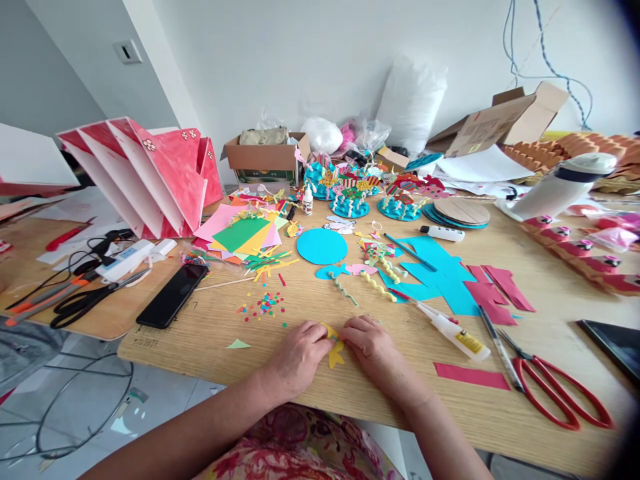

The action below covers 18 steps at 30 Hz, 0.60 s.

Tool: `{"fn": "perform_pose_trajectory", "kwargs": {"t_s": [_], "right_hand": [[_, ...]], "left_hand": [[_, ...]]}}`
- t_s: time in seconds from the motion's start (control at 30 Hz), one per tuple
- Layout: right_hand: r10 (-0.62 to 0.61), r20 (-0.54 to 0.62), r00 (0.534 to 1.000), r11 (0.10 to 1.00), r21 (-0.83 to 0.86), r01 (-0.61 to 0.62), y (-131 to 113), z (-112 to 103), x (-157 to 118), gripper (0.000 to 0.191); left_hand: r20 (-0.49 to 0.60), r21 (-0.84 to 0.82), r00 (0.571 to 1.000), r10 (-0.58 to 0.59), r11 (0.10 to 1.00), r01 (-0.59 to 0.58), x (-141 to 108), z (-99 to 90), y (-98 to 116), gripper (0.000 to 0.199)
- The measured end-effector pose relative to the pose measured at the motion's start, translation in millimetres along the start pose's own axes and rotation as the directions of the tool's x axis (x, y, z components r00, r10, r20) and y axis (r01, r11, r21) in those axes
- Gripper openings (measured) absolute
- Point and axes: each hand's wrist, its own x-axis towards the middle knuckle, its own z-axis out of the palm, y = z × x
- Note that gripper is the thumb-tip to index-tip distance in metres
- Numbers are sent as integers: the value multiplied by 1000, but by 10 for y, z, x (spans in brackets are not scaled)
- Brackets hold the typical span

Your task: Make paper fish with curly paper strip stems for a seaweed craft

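Note:
A small yellow paper fish cutout (336,359) lies at the table's front edge, between my two hands. From its left side, my left hand (300,357) pinches it, fingertips over its middle. My right hand (374,352) is closed at the fish's upper right edge, its fingers curled and pressed down; the fingertips are partly hidden. Just beyond the hands are scattered coloured paper dots (267,305) and a twisted green paper strip (345,291). A blue paper fish (331,272) and a pink paper fish (361,269) lie farther back, below a blue paper disc (321,247).
On the right lie a glue bottle (460,337), a pen (500,347), red-handled scissors (560,390) and red paper strips (473,376). A phone (171,295) and black scissors (95,297) are at left. Decorated blue discs (350,208) stand at the back.

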Motion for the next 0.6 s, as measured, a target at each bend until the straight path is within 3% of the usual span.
{"fn": "perform_pose_trajectory", "kwargs": {"t_s": [0.6], "right_hand": [[23,59,998,1000,-3,-23,35,-18,0,24]], "left_hand": [[5,-22,1000,-1,1000,1,-11,-4,-9,21]]}}
